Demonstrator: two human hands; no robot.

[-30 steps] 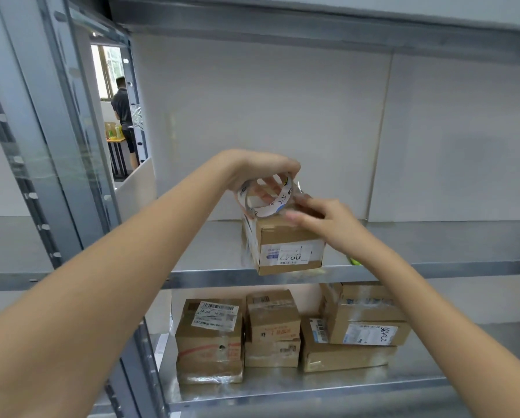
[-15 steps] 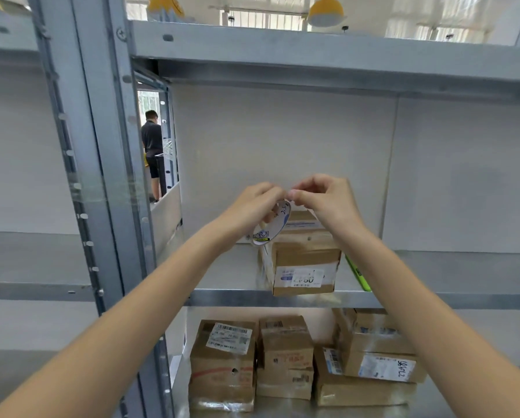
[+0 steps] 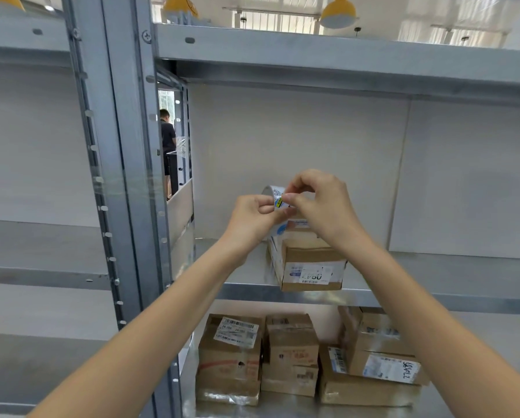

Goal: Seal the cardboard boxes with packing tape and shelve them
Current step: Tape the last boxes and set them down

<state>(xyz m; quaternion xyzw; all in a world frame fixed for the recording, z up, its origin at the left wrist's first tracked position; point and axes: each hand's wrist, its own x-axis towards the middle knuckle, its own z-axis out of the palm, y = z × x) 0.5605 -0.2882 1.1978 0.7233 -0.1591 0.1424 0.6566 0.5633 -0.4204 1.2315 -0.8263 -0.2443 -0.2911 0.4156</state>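
Head view: the left hand (image 3: pixel 254 220) is gripping the tape roll (image 3: pixel 275 196) edge-on, fingers curled round its rim, just above the box (image 3: pixel 308 263) that is sitting at the near edge of the middle shelf (image 3: pixel 403 297). The right hand (image 3: pixel 322 203) is pinching at the roll's face with thumb and forefinger closed, apparently picking for the free tape end. To do this well, the roll should be kept steady while a nail is lifting the end cleanly, so the strip is peeling straight. More boxes (image 3: pixel 288 354) are sitting on the lower shelf.
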